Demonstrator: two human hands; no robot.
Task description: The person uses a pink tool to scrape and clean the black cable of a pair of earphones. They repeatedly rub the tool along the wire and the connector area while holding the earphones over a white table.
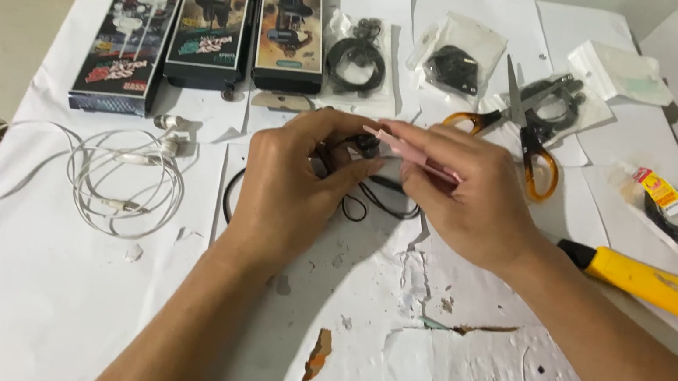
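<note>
At mid-frame I have both hands over the bench (32,298). My left hand (292,179) has its grip closed on the black earbud (366,144), pinched between thumb and forefinger, its black cable (377,200) looping down and right beneath the hands. My right hand (471,196) has its grip closed on a thin pink strip (415,153), whose long axis runs from upper left to lower right, its tip just beside the earbud. So the earbud lies left of the right hand, and the left hand is nearer. Both wrists angle inward, fingers curled. The white earphones (124,178) lie at left, the scissors (521,123) at upper right.
</note>
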